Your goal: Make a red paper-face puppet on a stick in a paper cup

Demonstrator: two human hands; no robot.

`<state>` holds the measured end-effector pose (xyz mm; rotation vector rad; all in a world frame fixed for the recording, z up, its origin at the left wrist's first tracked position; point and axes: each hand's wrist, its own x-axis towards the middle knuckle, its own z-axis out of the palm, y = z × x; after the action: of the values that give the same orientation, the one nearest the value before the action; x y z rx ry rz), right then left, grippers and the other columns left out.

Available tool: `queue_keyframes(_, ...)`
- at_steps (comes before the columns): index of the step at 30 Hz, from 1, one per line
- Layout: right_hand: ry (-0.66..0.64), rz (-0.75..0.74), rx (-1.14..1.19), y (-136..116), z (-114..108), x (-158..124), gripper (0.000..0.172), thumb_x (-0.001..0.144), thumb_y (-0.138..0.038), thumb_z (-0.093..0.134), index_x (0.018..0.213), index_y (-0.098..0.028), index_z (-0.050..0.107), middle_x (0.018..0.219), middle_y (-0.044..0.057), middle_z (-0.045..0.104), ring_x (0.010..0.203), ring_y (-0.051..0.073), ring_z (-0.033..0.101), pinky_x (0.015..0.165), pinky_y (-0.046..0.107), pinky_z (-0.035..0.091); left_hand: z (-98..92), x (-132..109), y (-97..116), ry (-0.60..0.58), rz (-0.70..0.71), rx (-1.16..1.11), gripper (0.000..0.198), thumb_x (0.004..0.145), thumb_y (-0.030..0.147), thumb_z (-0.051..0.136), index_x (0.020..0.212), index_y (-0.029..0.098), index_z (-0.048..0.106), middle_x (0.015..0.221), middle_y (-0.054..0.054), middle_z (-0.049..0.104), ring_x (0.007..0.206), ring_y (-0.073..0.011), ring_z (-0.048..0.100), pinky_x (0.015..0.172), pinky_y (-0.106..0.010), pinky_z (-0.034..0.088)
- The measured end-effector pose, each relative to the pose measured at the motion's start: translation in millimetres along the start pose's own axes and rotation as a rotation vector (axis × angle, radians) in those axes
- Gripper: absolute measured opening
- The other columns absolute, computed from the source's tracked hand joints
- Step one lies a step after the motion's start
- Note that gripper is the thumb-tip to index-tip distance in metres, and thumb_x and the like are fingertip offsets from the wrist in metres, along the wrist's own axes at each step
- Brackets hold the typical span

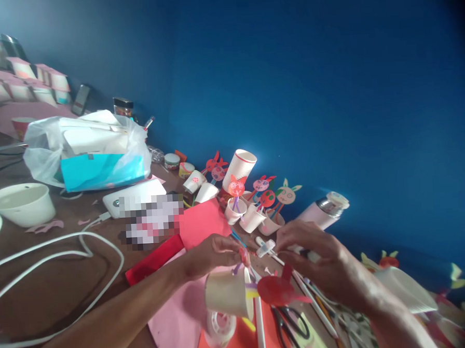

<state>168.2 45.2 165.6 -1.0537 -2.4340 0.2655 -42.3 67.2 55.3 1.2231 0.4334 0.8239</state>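
Because the paper cup (226,294) sits tilted over the pink card (178,322), it could roll away if the left hand (211,256), pinching a small pink piece (243,256) at its mouth, lets slip, and the red paper cutout (278,290) might crease or tear. The right hand (322,257) pinches a small white clip (265,248) just beside it, above the open scissors (287,328). No brand or writing is legible; one pixelated patch (153,219) hides whatever lies on the desk (46,277) there.

Head-worn view — tilted, facing down, close
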Motion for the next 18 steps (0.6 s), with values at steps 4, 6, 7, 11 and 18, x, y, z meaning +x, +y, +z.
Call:
queue_keyframes(4,-0.189,0.065,0.247,4.9,-0.7,8.3,0.01,0.083,-0.025,0.059,0.075,-0.021,0.064,0.078,0.0,0.064,0.077,0.015,0.06,0.072,0.027,0.047,2.6,-2.1,-0.5,-0.088,-0.027,-0.104,0.031,0.067,0.045,0.07,0.07,0.014,0.072,0.077,-0.008,0.063,0.068,-0.0152,0.052,0.065,-0.027,0.041)
queue_keyframes(6,-0.285,0.084,0.323,3.2,7.7,11.6,0.01,0.083,-0.026,0.06,0.076,-0.021,0.066,0.078,0.0,0.065,0.076,0.014,0.06,0.072,0.027,0.046,4.2,-2.6,-2.3,-0.119,-0.053,-0.166,0.031,0.065,0.046,0.072,0.068,0.015,0.072,0.075,-0.007,0.062,0.067,-0.0151,0.052,0.065,-0.027,0.04)
queue_keyframes(7,-0.315,0.089,0.359,1.4,12.3,13.0,0.011,0.083,-0.027,0.06,0.076,-0.02,0.067,0.077,0.0,0.064,0.075,0.014,0.06,0.072,0.027,0.046,4.7,-2.8,-3.4,-0.131,-0.062,-0.195,0.031,0.064,0.046,0.073,0.068,0.016,0.073,0.075,-0.007,0.062,0.067,-0.0151,0.052,0.066,-0.027,0.04)
queue_keyframes(11,-0.337,0.1,0.471,-7.4,24.9,17.1,0.019,0.082,-0.035,0.06,0.073,-0.02,0.067,0.074,-0.001,0.064,0.071,0.013,0.058,0.068,0.026,0.046,4.9,-3.5,-5.8,-0.161,-0.113,-0.306,0.028,0.061,0.044,0.076,0.068,0.017,0.073,0.069,-0.005,0.06,0.065,-0.015,0.053,0.066,-0.028,0.041)
queue_keyframes(18,-0.268,0.144,0.436,-11.6,35.7,12.5,0.021,0.083,-0.035,0.059,0.07,-0.02,0.066,0.072,0.0,0.064,0.07,0.014,0.056,0.071,0.028,0.042,0.7,-3.2,-8.0,-0.163,-0.121,-0.264,0.029,0.062,0.042,0.076,0.069,0.015,0.073,0.067,-0.005,0.062,0.065,-0.0152,0.053,0.07,-0.028,0.041)
